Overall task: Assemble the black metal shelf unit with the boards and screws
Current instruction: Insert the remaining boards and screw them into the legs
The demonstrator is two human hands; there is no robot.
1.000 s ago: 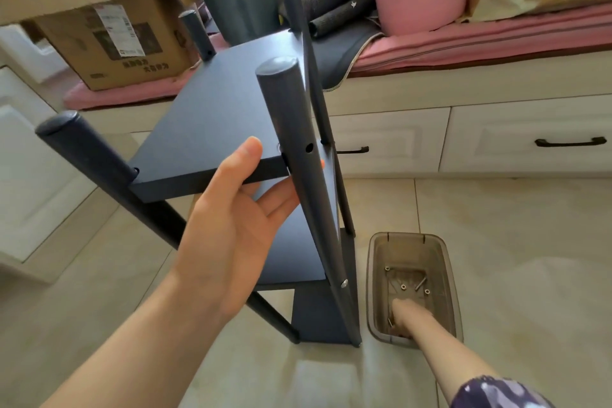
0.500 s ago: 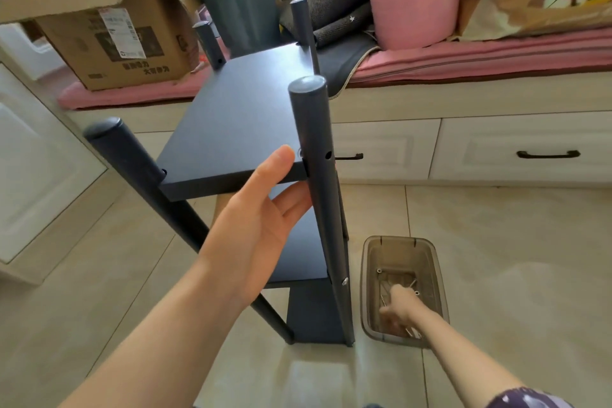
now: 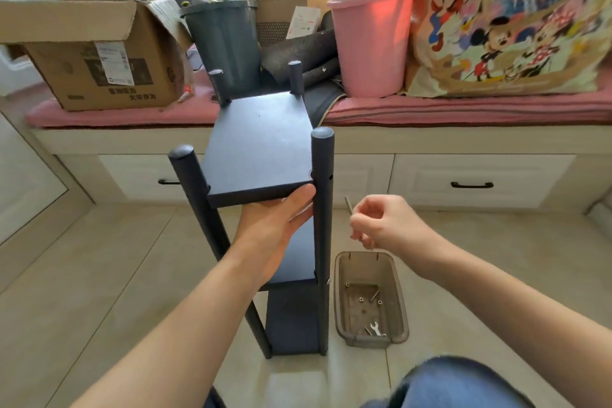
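Posts (image 3: 322,195) x4, boards (image 3: 261,146) x3, screw (image 3: 348,205) x1

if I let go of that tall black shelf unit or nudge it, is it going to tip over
Probably tippy: the shelf unit is tall and narrow on thin posts, and the left hand props its top board. It looks stiff, metal posts and flat boards. Likely wobbly, since a hole in the near right post seems empty while the right hand holds a screw.

I see shelf unit (image 3: 265,156) directly ahead of my left hand (image 3: 275,225); tray (image 3: 369,328) below my right hand (image 3: 384,225), right of the unit; bench (image 3: 463,109) behind both.
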